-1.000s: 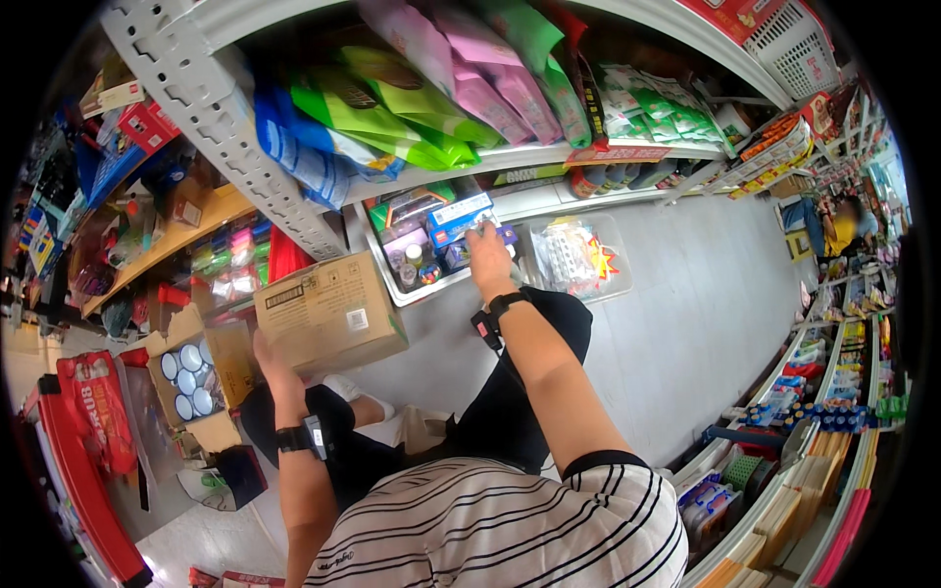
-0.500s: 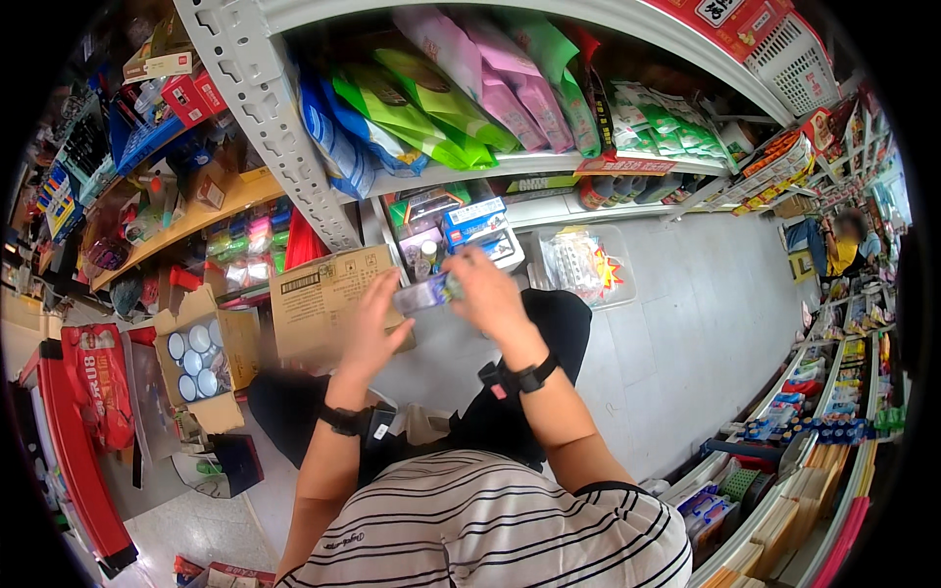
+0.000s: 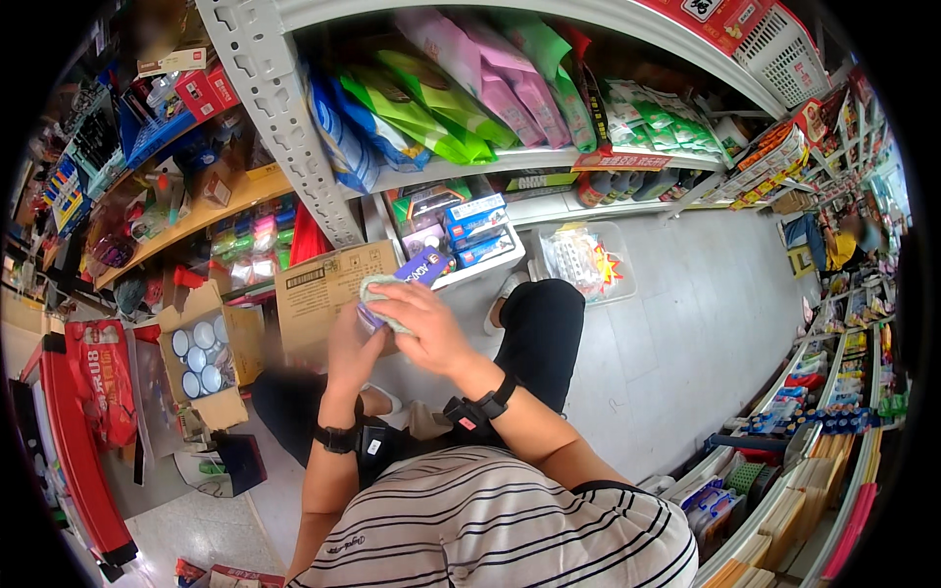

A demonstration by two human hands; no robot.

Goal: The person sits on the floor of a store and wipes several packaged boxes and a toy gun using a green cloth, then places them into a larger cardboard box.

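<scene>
My left hand (image 3: 346, 350) grips a purple box (image 3: 425, 266) with pale lettering, held out in front of my knees. A pale greenish cloth (image 3: 377, 290) is under my right hand (image 3: 429, 327), pressed onto the near part of the box, its fingers closed over it. The cloth and my fingers hide much of the box. Just beyond it stands a white bin (image 3: 510, 259) holding blue boxes (image 3: 476, 220) and other small packages.
A brown carton (image 3: 319, 294) lies left of my hands, beside an open carton (image 3: 235, 338) of white-topped containers. To the right, a clear tub (image 3: 625, 257) of packets sits on the grey floor. Bagged goods line the white shelf (image 3: 451, 173) ahead. Another person (image 3: 838, 240) is far right.
Both hands have come nearer my body and closed together. The box has turned, showing its purple face, and the cloth now lies over it under my right hand.
</scene>
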